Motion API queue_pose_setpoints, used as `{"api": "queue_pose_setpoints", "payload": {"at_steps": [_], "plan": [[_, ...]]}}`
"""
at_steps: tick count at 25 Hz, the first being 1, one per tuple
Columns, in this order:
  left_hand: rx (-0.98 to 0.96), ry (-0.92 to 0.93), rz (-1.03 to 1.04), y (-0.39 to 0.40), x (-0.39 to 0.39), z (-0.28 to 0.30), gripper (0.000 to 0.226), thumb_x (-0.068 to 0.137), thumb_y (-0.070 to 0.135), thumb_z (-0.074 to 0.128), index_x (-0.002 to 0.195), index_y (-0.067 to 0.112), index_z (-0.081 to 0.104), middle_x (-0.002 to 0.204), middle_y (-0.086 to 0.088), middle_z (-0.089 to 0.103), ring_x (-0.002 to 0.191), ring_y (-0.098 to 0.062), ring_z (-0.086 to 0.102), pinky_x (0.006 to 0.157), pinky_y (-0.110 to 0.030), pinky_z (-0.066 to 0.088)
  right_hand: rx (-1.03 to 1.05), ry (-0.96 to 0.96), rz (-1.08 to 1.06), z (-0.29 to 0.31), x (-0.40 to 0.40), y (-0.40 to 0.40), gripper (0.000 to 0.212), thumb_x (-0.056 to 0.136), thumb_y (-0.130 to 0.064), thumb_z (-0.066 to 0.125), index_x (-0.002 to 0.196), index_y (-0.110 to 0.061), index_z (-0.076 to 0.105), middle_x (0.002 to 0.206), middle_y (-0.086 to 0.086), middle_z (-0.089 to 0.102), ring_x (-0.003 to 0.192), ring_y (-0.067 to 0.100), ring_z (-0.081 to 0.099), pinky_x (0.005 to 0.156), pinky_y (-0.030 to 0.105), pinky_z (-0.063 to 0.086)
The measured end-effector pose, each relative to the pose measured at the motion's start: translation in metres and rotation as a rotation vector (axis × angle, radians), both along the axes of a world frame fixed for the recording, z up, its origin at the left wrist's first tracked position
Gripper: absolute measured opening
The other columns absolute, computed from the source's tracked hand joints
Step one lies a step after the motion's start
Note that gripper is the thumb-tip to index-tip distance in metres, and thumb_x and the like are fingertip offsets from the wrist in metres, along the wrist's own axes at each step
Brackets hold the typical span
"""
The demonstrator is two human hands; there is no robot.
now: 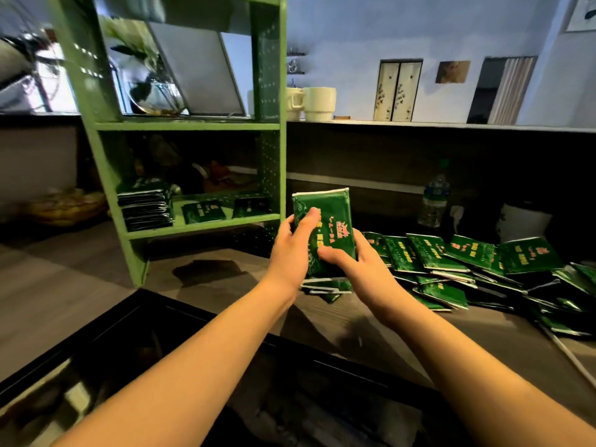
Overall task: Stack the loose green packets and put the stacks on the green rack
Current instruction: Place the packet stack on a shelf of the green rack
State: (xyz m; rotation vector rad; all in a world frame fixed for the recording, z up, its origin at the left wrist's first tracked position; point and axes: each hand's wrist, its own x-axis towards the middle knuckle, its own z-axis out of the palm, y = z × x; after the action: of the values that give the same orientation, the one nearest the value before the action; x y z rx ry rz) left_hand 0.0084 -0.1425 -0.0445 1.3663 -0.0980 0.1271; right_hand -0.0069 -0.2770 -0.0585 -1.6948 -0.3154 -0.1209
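Both my hands hold one stack of green packets (pixel 329 217) upright above the table, just right of the green rack (pixel 193 125). My left hand (pixel 292 250) grips its left edge with the thumb on the front. My right hand (pixel 351 262) grips the lower right corner. A heap of loose green packets (pixel 477 266) lies on the table to the right. On the rack's lower shelf sit a tall packet stack (pixel 146 204) at the left and two low packets (pixel 203 211) beside it.
A plastic water bottle (pixel 433 201) stands behind the heap. Cream mugs (pixel 317 103) stand on the ledge behind the rack. A black glossy tray edge (pixel 193 312) runs across the table in front of me. A few packets (pixel 325 285) lie under my hands.
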Motion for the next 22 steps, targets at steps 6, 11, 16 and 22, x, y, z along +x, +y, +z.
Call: {"api": "queue_pose_setpoints", "payload": {"at_steps": [6, 11, 16, 22], "plan": [[0.012, -0.067, 0.118, 0.07, 0.01, 0.015, 0.032, 0.093, 0.048, 0.063, 0.115, 0.026, 0.07, 0.107, 0.005, 0.077, 0.104, -0.013, 0.072, 0.101, -0.04, 0.053, 0.057, 0.097, 0.15, 0.018, 0.036, 0.067, 0.086, 0.066, -0.054, 0.079, 0.136, -0.02, 0.045, 0.124, -0.003, 0.066, 0.112, 0.013, 0.064, 0.103, 0.04, 0.047], [0.091, -0.061, 0.231, 0.124, 0.021, 0.021, 0.046, 0.086, 0.057, 0.068, 0.12, 0.026, 0.068, 0.11, 0.01, 0.075, 0.102, -0.005, 0.069, 0.098, -0.032, 0.053, 0.087, 0.195, 0.267, 0.028, 0.072, 0.128, 0.083, 0.066, -0.043, 0.087, 0.133, -0.013, 0.049, 0.121, 0.006, 0.068, 0.11, 0.019, 0.066, 0.091, 0.033, 0.053], [0.178, -0.271, 0.735, 0.191, 0.033, 0.003, 0.034, 0.079, 0.049, 0.078, 0.101, 0.031, 0.06, 0.103, 0.003, 0.064, 0.1, -0.019, 0.061, 0.09, -0.037, 0.052, 0.093, 0.252, 0.192, 0.044, 0.099, 0.173, 0.074, 0.064, -0.039, 0.076, 0.129, -0.013, 0.051, 0.116, 0.008, 0.068, 0.102, 0.021, 0.066, 0.079, 0.036, 0.053], [0.159, -0.364, 1.037, 0.251, 0.048, 0.008, 0.05, 0.078, 0.041, 0.081, 0.107, 0.025, 0.044, 0.113, 0.002, 0.048, 0.105, -0.016, 0.048, 0.088, -0.022, 0.04, -0.022, 0.294, 0.117, 0.077, 0.137, 0.214, 0.09, 0.051, -0.049, 0.069, 0.128, -0.006, 0.054, 0.091, 0.004, 0.058, 0.082, 0.021, 0.056, 0.069, 0.035, 0.045]]}}
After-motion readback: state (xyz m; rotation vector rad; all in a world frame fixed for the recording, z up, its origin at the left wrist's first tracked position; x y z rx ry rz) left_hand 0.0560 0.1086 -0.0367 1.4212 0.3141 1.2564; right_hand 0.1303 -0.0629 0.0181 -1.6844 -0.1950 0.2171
